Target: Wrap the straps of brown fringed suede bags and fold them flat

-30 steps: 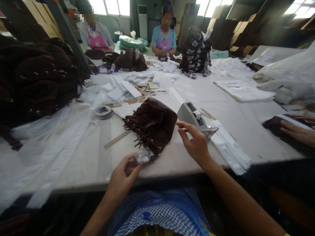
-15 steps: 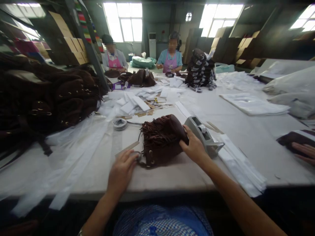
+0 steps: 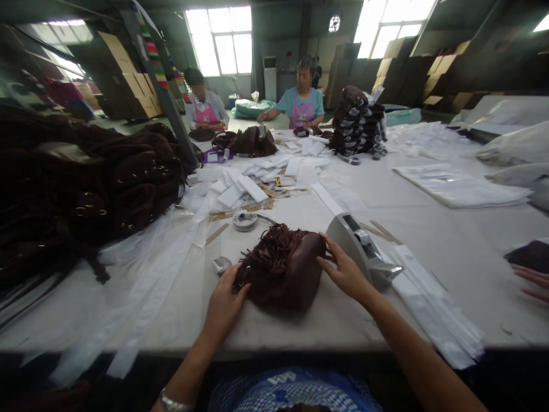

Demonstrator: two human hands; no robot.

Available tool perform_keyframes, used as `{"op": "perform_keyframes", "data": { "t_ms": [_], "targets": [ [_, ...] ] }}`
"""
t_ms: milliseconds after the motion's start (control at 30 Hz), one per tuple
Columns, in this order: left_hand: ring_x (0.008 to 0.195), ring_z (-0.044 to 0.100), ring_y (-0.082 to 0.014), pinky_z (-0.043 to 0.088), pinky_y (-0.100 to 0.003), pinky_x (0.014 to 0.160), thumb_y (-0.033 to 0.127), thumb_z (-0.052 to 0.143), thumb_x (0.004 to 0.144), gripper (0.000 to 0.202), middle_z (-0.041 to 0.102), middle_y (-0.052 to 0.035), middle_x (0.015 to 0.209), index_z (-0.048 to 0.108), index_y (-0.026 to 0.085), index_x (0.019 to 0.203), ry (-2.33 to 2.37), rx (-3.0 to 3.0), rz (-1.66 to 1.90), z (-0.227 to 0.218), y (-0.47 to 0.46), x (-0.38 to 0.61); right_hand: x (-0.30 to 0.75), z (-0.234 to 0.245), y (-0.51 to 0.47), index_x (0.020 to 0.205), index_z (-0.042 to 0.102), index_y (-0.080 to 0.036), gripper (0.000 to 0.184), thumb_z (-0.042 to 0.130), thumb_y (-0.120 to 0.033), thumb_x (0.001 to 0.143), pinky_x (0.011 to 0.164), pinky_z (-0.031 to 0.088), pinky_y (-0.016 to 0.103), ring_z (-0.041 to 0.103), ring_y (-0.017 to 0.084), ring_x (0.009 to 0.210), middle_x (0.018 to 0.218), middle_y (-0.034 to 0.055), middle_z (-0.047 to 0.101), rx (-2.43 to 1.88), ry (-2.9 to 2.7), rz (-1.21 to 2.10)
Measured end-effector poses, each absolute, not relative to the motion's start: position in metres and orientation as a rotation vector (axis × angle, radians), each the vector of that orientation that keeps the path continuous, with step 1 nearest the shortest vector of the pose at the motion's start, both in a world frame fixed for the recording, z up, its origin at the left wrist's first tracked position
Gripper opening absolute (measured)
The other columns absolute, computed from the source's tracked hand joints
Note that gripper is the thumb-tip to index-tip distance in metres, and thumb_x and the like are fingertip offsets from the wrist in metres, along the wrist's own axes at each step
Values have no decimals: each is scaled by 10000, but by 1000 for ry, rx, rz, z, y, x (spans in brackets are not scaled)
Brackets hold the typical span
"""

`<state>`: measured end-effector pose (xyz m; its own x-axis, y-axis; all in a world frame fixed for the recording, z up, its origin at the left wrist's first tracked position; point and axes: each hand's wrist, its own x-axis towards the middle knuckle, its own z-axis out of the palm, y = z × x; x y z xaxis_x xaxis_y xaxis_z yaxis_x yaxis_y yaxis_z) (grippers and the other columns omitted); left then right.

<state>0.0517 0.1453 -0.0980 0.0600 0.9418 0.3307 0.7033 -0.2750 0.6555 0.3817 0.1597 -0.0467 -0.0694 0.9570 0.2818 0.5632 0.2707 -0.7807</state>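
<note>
A dark brown fringed bag (image 3: 283, 269) lies on the table right in front of me, its fringe bunched on top and its smooth base turned to the right. My left hand (image 3: 225, 300) grips the end with the metal eyelets, thumb on the near side. Against the smooth base, my right hand (image 3: 345, 272) presses with fingers and thumb, so the bag is held between both hands. A wrapped strap coil (image 3: 245, 221) sits behind the bag, and a second wrapped bundle (image 3: 222, 265) shows by my left fingertips. Close to my right hand stands a grey tape dispenser (image 3: 358, 249).
Brown bags (image 3: 94, 177) are heaped at the left beside a metal post (image 3: 169, 86). White packing pieces (image 3: 244, 189) and plastic strips (image 3: 437, 303) lie about. Two co-workers work across the table, near a bag stack (image 3: 358, 123). Another person's hand (image 3: 532, 278) shows at the right edge.
The bag has been turned so its smooth base shows more, and it sits nearer me. My left hand has gone from the wrapped strap to the bag's eyelet end.
</note>
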Motion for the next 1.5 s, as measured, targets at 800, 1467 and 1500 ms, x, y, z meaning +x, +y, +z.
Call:
{"op": "perform_keyframes", "data": {
  "t_ms": [800, 1467, 1500],
  "targets": [
    [1222, 591, -265, 492, -397, 1015, 503, 622, 862, 675, 599, -119, 1350, 406, 228, 1439, 1547, 1238, 1149, -53, 153, 56, 330, -42, 164, 1486, 374, -274, 624, 569, -406, 908, 766, 624, 364, 740, 177, 739, 1079, 30, 713, -1347, -1514, 1233],
    [1229, 571, -258, 429, -448, 1081, 401, 762, 762, 702, 588, -112, 1329, 445, 220, 1363, 1545, 1235, 1127, -73, 124, 83, 315, -61, 137, 1307, 456, -248, 664, 776, -372, 739, 856, 571, 349, 683, 216, 983, 1132, 65, 684, -1388, -1404, 1100],
    [1234, 567, -256, 431, -446, 1081, 392, 764, 760, 709, 584, -113, 1332, 438, 220, 1366, 1513, 1226, 1160, -74, 125, 87, 313, -62, 136, 1306, 444, -246, 693, 791, -362, 718, 860, 573, 356, 682, 218, 992, 1149, 71, 676, -1381, -1374, 1106]
  ]
}}
